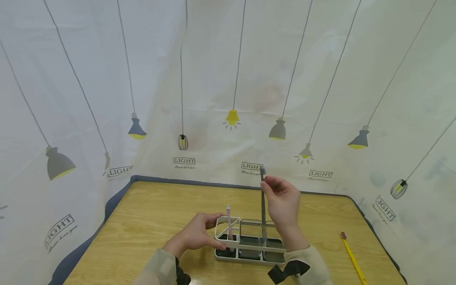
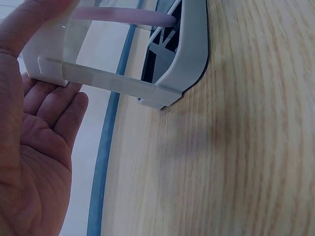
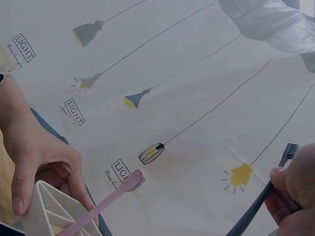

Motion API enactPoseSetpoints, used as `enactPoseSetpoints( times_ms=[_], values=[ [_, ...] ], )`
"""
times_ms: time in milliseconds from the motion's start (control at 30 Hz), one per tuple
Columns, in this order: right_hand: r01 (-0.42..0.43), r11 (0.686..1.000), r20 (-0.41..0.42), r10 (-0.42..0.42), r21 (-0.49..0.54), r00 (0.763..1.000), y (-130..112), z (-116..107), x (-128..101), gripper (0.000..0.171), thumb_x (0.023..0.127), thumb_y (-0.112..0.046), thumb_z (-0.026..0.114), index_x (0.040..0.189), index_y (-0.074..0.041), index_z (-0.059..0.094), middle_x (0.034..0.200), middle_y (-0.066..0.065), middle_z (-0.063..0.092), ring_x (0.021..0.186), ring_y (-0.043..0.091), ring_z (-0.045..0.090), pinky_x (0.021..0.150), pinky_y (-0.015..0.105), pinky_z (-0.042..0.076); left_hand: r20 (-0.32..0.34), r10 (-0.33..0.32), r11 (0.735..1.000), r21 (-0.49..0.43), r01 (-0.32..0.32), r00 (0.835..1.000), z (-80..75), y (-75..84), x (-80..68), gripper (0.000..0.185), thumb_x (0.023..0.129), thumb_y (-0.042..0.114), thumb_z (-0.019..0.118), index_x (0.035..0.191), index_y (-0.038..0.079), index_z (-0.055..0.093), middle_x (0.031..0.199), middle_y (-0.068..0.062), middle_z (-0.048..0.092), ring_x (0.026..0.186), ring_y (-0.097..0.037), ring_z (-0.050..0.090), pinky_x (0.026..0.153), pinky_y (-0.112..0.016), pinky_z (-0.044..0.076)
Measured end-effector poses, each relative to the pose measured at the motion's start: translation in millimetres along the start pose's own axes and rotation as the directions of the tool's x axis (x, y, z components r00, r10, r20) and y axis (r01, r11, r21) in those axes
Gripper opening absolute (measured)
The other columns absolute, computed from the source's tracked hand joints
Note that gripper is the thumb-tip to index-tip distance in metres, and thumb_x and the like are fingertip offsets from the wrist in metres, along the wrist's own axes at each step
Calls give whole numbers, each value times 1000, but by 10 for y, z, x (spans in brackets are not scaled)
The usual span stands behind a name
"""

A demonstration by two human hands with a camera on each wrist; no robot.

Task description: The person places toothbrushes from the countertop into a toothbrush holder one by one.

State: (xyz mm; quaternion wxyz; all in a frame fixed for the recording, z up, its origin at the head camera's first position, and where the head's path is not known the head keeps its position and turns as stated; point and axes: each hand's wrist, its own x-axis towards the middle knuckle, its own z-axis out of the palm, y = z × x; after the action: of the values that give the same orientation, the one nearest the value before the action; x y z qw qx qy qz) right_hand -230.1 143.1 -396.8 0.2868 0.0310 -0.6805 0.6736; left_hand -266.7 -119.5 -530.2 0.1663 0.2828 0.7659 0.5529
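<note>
A toothbrush holder (image 1: 249, 247) with a white frame, clear walls and a dark base stands on the table. My left hand (image 1: 196, 232) grips its left end between thumb and fingers. A pink toothbrush (image 3: 106, 201) stands in the left compartment, bristles up. With thumb and fingers my right hand (image 1: 284, 202) pinches a dark grey toothbrush (image 1: 263, 204) just below its head, and the brush is upright. Its lower end is down among the middle and right compartments; I cannot tell which one. In the left wrist view the pink handle (image 2: 128, 15) reaches the holder's base.
A yellow toothbrush (image 1: 352, 257) lies on the wooden table (image 1: 160, 202) at the right, apart from both hands. Behind the table's dark blue edge (image 1: 199, 183) hangs a white curtain (image 1: 210, 59) printed with lamps.
</note>
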Motion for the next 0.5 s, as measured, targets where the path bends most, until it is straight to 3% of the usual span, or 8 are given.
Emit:
enactPoseSetpoints(
  times_ms=[500],
  values=[
    [-31, 992, 18, 29, 120, 999, 137, 305, -165, 12, 91, 11, 77, 102, 8, 73, 99, 19, 74, 84, 18, 70, 76, 22, 60, -12, -11, 1000, -6, 11, 1000, 3, -14, 1, 95, 76, 27, 99, 156, 7, 52, 151, -9, 58, 141, -31, 54, 114, -48, 46]
  ],
)
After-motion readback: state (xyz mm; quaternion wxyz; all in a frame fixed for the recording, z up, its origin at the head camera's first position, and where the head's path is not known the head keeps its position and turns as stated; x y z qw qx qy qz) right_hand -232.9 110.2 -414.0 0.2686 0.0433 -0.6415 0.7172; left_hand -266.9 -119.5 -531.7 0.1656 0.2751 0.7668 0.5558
